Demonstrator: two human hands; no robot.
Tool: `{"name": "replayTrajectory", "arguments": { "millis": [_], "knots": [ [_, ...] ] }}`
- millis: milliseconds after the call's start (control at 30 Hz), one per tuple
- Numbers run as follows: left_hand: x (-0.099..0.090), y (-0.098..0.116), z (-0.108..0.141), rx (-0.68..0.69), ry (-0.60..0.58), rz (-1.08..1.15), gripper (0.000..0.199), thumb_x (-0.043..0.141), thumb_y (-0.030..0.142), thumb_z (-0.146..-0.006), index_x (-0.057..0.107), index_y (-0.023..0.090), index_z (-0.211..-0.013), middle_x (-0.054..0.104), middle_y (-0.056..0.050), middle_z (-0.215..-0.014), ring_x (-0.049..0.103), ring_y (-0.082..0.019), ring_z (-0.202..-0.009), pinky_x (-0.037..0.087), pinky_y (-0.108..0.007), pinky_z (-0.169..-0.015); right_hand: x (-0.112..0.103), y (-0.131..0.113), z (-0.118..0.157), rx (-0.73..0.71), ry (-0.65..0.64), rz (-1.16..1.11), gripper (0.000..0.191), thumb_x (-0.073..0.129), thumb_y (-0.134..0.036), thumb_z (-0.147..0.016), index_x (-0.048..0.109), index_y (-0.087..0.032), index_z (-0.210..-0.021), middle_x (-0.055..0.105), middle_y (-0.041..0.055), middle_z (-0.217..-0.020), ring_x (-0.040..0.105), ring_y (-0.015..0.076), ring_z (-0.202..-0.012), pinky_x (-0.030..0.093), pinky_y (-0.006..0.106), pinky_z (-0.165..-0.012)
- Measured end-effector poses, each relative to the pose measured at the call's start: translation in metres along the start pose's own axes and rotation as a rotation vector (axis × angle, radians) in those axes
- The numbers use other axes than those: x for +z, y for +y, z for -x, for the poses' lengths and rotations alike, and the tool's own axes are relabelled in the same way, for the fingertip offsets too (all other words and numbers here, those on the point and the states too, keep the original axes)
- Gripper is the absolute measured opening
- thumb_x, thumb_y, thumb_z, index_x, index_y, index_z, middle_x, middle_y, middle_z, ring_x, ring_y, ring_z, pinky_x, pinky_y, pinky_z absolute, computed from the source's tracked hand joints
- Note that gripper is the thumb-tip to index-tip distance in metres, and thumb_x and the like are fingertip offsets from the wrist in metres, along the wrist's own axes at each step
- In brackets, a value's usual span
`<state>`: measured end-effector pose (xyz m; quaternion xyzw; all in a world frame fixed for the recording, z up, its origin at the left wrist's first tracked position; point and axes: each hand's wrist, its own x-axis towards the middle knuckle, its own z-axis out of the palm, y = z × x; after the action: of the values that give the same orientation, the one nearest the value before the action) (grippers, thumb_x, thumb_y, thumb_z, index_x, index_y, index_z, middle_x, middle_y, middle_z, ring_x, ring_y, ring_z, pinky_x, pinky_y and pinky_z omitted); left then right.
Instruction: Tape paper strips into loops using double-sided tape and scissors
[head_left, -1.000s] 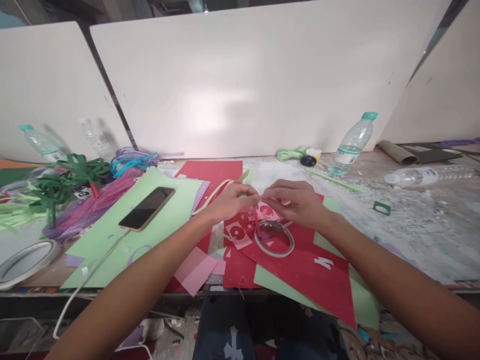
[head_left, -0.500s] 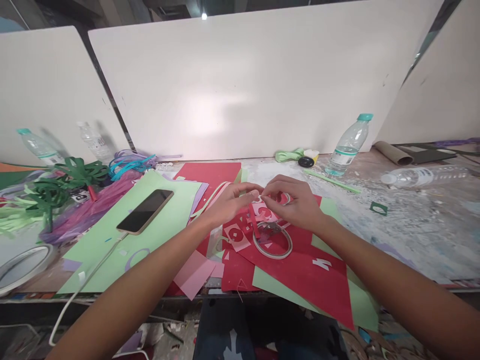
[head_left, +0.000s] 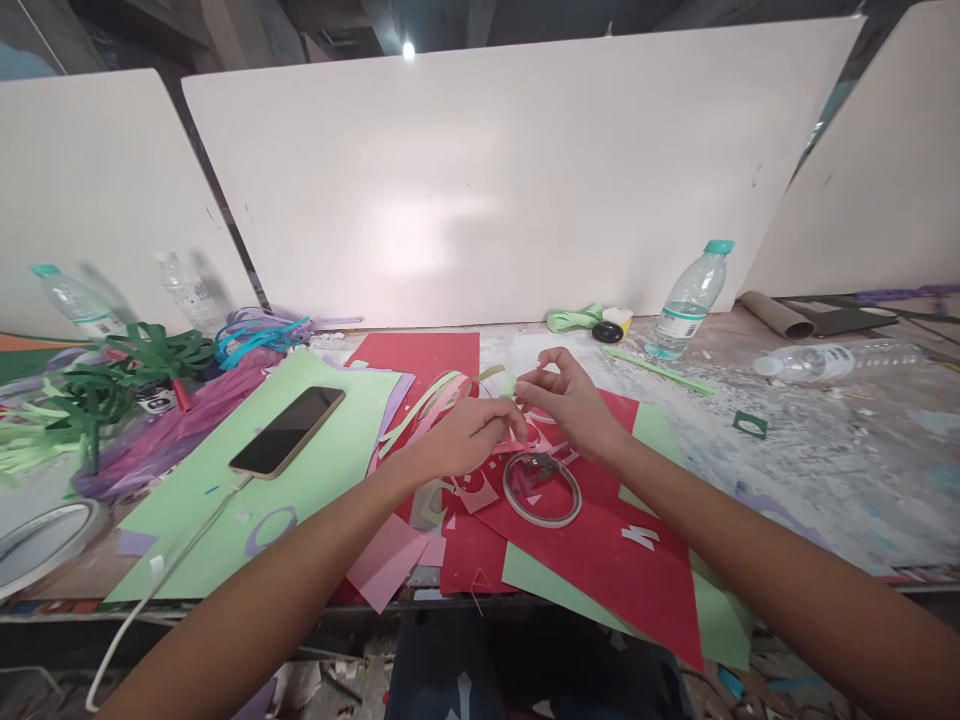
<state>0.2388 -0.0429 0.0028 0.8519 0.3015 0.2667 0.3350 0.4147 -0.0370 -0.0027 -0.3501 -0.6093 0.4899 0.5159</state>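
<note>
My left hand (head_left: 472, 432) is over the red paper, fingers curled down among pink and pale green paper strips (head_left: 435, 395); what it grips, if anything, is hidden. To its right, my right hand (head_left: 568, 400) has thumb and a finger pinched at a small pale green piece (head_left: 508, 385), its other fingers raised. Below the hands, a roll of tape (head_left: 576, 500) lies flat on the red paper (head_left: 637, 580). Pink cut-out scraps (head_left: 480, 495) lie left of the roll.
A phone (head_left: 289, 430) with a white cable rests on green paper (head_left: 187, 510) at left. Upright bottle (head_left: 679, 325) and lying bottle (head_left: 832, 362) stand or lie at right. Dark green paper curls (head_left: 165, 350) and a larger tape roll (head_left: 94, 520) are far left.
My left hand has lowered and curled over the scraps. My right hand has shifted slightly left, with fingers lifted more. A pale green piece now shows between the hands.
</note>
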Motion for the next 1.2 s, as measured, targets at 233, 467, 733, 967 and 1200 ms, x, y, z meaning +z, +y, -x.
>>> {"name": "replayTrajectory", "arguments": {
  "millis": [233,467,733,967,1200],
  "knots": [
    [-0.001,0.003,0.002,0.000,0.020,-0.089,0.032,0.035,0.020,-0.088,0.061,0.023,-0.106,0.066,-0.002,-0.087,0.059,-0.014,-0.071,0.046,-0.027,-0.064,-0.002,0.006,-0.003,-0.019,0.074,0.020,0.038,0.065,-0.032,-0.073,0.033,-0.026,-0.091,0.058,-0.0054,-0.075,0.053,0.0114,-0.058,0.044,0.027,-0.056],
    [0.001,-0.001,-0.002,-0.125,0.272,0.126,0.047,0.054,0.033,-0.084,0.043,0.025,-0.129,0.068,-0.004,-0.094,0.061,-0.013,-0.067,0.047,-0.025,-0.059,-0.011,0.006,-0.005,-0.090,0.199,0.130,0.035,0.066,-0.033,-0.074,0.035,-0.025,-0.087,0.056,-0.0051,-0.072,0.048,0.0104,-0.058,0.039,0.024,-0.054],
    [-0.002,-0.009,-0.006,-0.247,0.199,0.277,0.027,0.064,0.039,-0.076,0.067,0.016,-0.089,0.067,-0.004,-0.076,0.060,-0.014,-0.067,0.047,-0.026,-0.062,-0.008,0.006,-0.003,-0.146,0.170,0.091,0.033,0.066,-0.028,-0.076,0.035,-0.025,-0.085,0.054,-0.0055,-0.070,0.043,0.0092,-0.055,0.036,0.024,-0.054],
    [-0.006,-0.010,-0.007,-0.253,0.116,0.293,0.026,0.063,0.041,-0.075,0.068,0.015,-0.076,0.066,-0.004,-0.077,0.057,-0.012,-0.064,0.045,-0.025,-0.063,-0.007,0.005,-0.003,-0.147,0.167,0.081,0.031,0.065,-0.025,-0.077,0.036,-0.024,-0.085,0.053,-0.0056,-0.069,0.043,0.0092,-0.056,0.036,0.024,-0.055],
    [-0.007,-0.013,-0.008,-0.272,0.187,0.301,0.028,0.063,0.043,-0.075,0.068,0.015,-0.075,0.063,-0.003,-0.073,0.052,-0.010,-0.061,0.042,-0.024,-0.059,-0.010,-0.002,-0.001,-0.148,0.139,0.257,0.016,0.060,-0.030,-0.082,0.046,-0.022,-0.083,0.048,-0.0045,-0.066,0.044,0.0098,-0.057,0.037,0.024,-0.054]
  ]
}}
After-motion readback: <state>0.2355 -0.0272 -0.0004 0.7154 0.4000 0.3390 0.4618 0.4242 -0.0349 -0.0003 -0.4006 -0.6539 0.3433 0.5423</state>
